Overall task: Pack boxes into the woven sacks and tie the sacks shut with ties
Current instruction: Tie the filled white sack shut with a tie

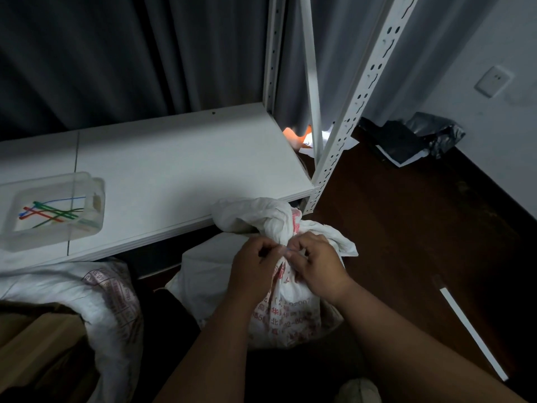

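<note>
Now, sack [286,289]: on the floor below the shelf's [174,170] front edge, neck bunched for tying.
Left hand [255,264]: pinching a blue tie [287,250] at the neck.
Right hand [318,263]: gripping the tie's other end to twist it.
Spare ties [52,212]: in a clear tub [93,181] near the shelf's left end, within reach.

The upper left of the frame is filled by a dark grey curtain [122,53] hung in folds. A white shelf board [180,158] is carried by perforated white metal uprights [360,97] at centre. At the upper right, a pale wall [479,39] is fitted with a white socket plate [493,81]. The floor [406,228] at the right is laid in dark brown, and the room is dimly lit.
</note>
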